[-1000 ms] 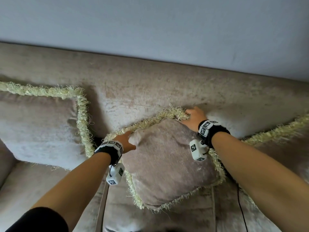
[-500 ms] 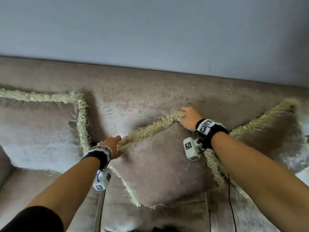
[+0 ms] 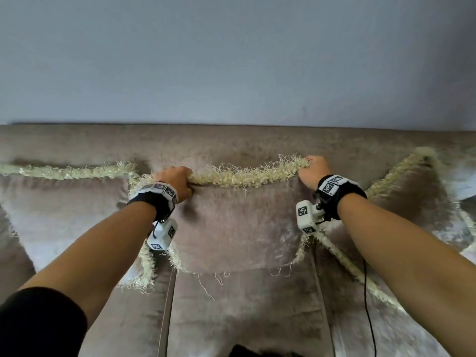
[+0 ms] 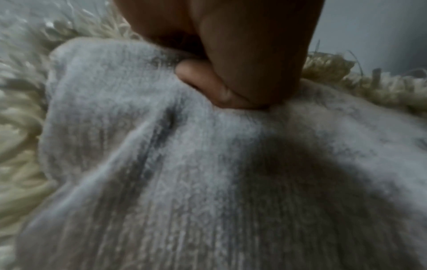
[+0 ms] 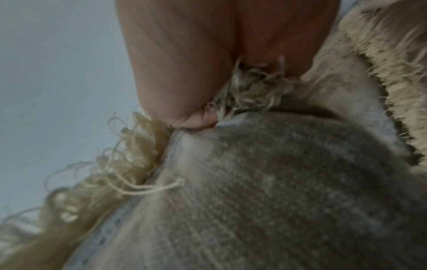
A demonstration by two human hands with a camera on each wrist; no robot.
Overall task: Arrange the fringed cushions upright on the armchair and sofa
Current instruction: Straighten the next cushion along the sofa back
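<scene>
Middle cushion (image 3: 239, 225) held by its top corners against the sofa (image 3: 231, 143) back.

Best move here, I'd say: keep both corners level, ease the bottom edge onto the seat, then let go evenly so it stands square between the left cushion (image 3: 64, 210) and the tilted right cushion (image 3: 412, 202). Left hand (image 3: 175, 182) is fisted tight on the fringe (image 3: 244, 176) at the top-left corner; right hand (image 3: 313, 170) is clenched on the top-right corner.
</scene>
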